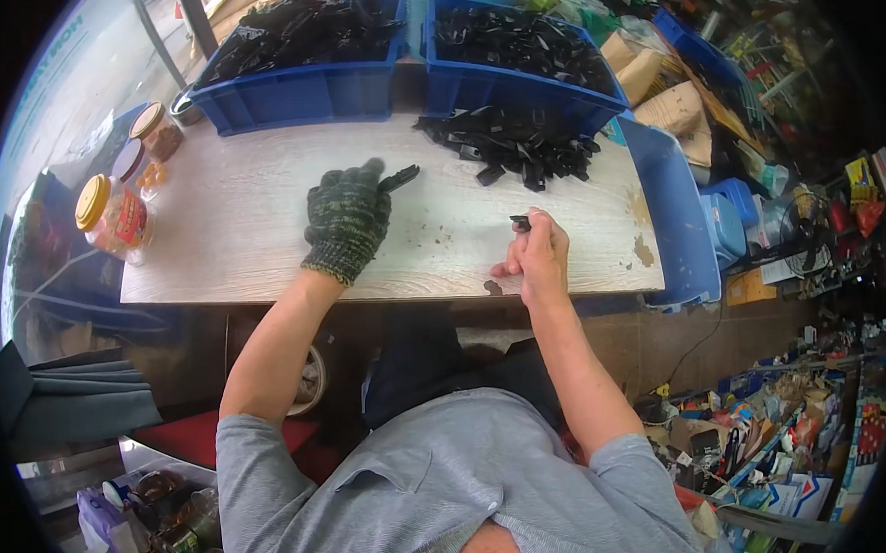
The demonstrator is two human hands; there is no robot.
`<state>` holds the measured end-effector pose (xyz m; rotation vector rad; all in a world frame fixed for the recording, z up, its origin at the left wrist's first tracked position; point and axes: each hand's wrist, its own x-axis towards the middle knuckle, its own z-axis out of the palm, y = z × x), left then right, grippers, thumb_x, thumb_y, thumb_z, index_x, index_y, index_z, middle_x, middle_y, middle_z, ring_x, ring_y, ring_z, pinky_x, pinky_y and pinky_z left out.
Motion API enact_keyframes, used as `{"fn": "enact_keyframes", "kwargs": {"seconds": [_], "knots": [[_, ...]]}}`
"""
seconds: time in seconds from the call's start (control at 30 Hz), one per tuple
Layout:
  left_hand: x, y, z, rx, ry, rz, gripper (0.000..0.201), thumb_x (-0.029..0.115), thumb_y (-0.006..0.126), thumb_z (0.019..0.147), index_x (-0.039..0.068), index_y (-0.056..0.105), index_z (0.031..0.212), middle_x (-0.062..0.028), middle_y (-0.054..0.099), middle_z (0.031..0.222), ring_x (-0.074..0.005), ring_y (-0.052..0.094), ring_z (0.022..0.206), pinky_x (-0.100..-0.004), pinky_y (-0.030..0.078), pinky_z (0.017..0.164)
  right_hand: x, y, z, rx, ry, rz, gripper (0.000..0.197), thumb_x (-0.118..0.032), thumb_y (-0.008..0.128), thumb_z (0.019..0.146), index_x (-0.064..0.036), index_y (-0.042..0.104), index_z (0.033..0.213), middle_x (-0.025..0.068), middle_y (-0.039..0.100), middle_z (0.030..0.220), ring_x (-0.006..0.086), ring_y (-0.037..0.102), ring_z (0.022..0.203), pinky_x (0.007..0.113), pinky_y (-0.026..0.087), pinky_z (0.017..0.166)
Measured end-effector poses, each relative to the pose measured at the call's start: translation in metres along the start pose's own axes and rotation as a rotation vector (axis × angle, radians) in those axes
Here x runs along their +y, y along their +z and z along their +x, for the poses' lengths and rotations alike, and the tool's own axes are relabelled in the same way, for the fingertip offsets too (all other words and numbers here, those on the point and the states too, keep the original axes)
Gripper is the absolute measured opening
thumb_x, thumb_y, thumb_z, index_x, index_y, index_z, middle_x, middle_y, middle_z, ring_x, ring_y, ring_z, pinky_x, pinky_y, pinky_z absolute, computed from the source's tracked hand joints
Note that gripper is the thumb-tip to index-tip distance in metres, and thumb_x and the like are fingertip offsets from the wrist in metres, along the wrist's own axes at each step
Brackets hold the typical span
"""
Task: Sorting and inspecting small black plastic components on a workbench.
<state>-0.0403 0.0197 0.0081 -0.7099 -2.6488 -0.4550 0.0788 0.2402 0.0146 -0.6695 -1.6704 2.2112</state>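
My left hand wears a dark green knitted glove and is above the left middle of the table. Its fingers are closed on a small black plastic piece that sticks out to the right. My bare right hand is near the table's front edge, with thumb and forefinger pinched on another small black piece. Only the tip of that piece shows. Beyond my right hand lies a loose pile of black plastic pieces on the whitish wooden table. What kind of parts they are I cannot make out.
Two blue crates heaped with black pieces line the table's far edge. At the left stand lidded jars. A blue bin adjoins the right edge. Cluttered goods fill the right side.
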Motion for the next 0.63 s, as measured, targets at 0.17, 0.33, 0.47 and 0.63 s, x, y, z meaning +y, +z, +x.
{"fn": "enact_keyframes", "kwargs": {"seconds": [0.17, 0.33, 0.47, 0.63], "knots": [[0.003, 0.013, -0.003, -0.042, 0.069, 0.078, 0.022, 0.019, 0.063, 0.084, 0.013, 0.068, 0.104, -0.0081, 0.067, 0.096, -0.0312, 0.061, 0.098, -0.0464, 0.048, 0.082, 0.003, -0.001, 0.001, -0.005, 0.002, 0.028, 0.036, -0.035, 0.048, 0.097, -0.002, 0.052, 0.083, 0.0007, 0.035, 0.05, 0.0109, 0.037, 0.04, 0.036, 0.05, 0.04], [0.037, 0.021, -0.009, 0.256, 0.154, 0.042, 0.024, 0.021, 0.063, 0.085, 0.011, 0.067, 0.106, -0.0085, 0.067, 0.098, -0.0312, 0.06, 0.099, -0.0463, 0.048, 0.083, 0.005, -0.003, 0.002, -0.007, -0.005, 0.038, 0.036, -0.035, 0.047, 0.097, -0.0019, 0.052, 0.083, 0.0008, 0.035, 0.05, 0.0116, 0.036, 0.04, 0.036, 0.05, 0.04], [0.045, 0.018, -0.001, -0.006, 0.224, 0.013, 0.028, 0.025, 0.061, 0.087, 0.011, 0.066, 0.111, -0.0095, 0.067, 0.108, -0.0302, 0.061, 0.104, -0.0467, 0.047, 0.087, 0.002, -0.002, 0.001, -0.005, -0.003, 0.047, 0.036, -0.035, 0.047, 0.097, -0.002, 0.052, 0.083, 0.0012, 0.035, 0.051, 0.0124, 0.035, 0.04, 0.038, 0.05, 0.04], [0.054, 0.025, -0.002, -0.309, 0.08, -0.207, 0.035, 0.028, 0.063, 0.087, 0.012, 0.065, 0.118, -0.0096, 0.067, 0.111, -0.0342, 0.059, 0.109, -0.0522, 0.046, 0.089, 0.005, -0.006, 0.002, -0.02, -0.021, 0.057, 0.036, -0.035, 0.048, 0.096, -0.0019, 0.053, 0.084, 0.002, 0.036, 0.051, 0.0135, 0.037, 0.041, 0.038, 0.05, 0.041]]}}
